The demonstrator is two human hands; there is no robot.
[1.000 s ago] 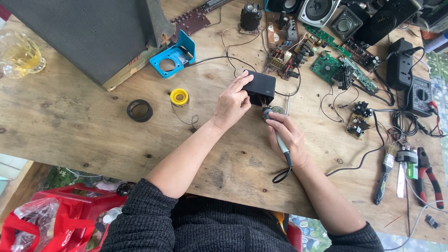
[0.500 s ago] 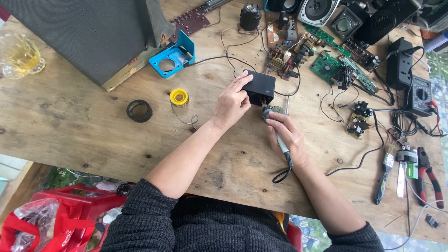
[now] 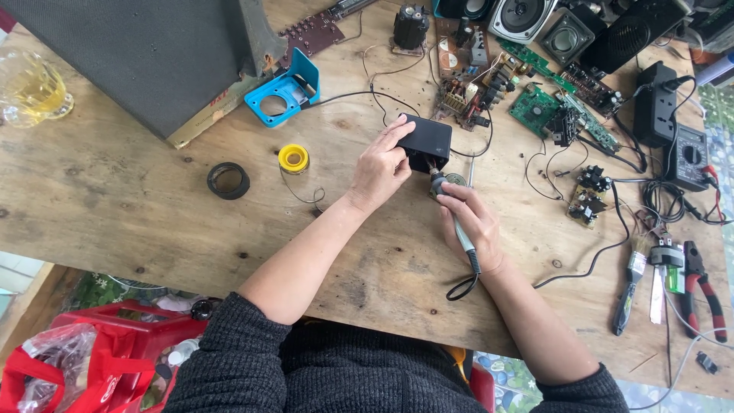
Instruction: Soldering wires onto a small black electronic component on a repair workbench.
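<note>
My left hand point(image 3: 380, 167) grips a small black box point(image 3: 428, 141) and holds it tilted on the wooden table point(image 3: 115, 222). My right hand point(image 3: 474, 222) is closed around a soldering iron point(image 3: 457, 226) held like a pen, its tip touching the lower edge of the black box. The iron's black cord point(image 3: 462, 284) loops off below my wrist. A small round tin point(image 3: 453, 181) lies right under the tip, partly hidden by my fingers.
A yellow solder spool point(image 3: 293, 158) and a black ring point(image 3: 228, 180) lie left of my hands. A blue stand point(image 3: 283, 90) and a grey speaker cabinet point(image 3: 145, 53) sit behind. Circuit boards point(image 3: 550, 107), a multimeter point(image 3: 692, 157), pliers point(image 3: 703, 283) and wires crowd the right side.
</note>
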